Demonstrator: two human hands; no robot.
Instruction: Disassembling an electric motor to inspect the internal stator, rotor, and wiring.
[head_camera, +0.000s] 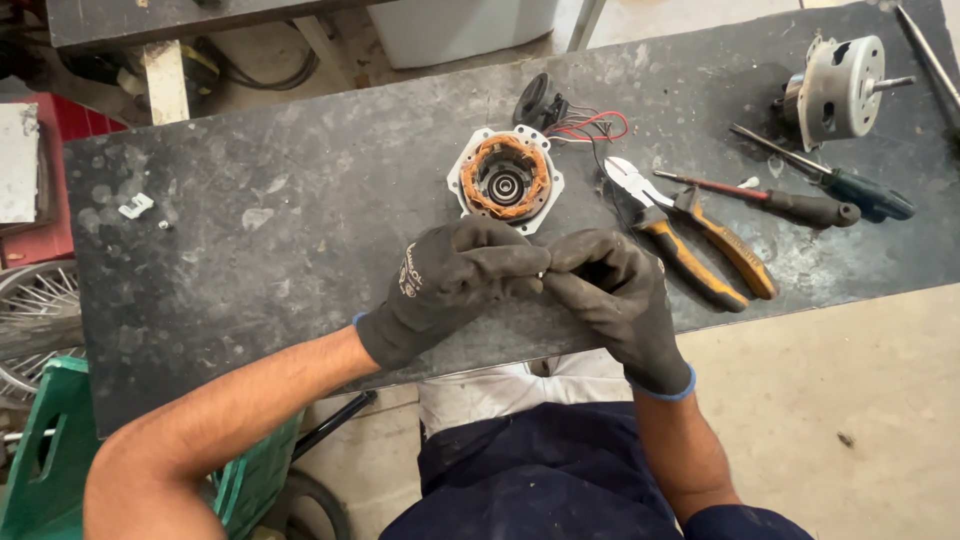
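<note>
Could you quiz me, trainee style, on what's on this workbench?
1. True or false: both gloved hands meet over a tiny pale part.
2. Which tool lies nearest the right hand: A) pliers, B) screwdriver, C) grey motor?
3. What colour are the windings in the motor stator?

Key: 1 true; 2 A; 3 copper-orange.
</note>
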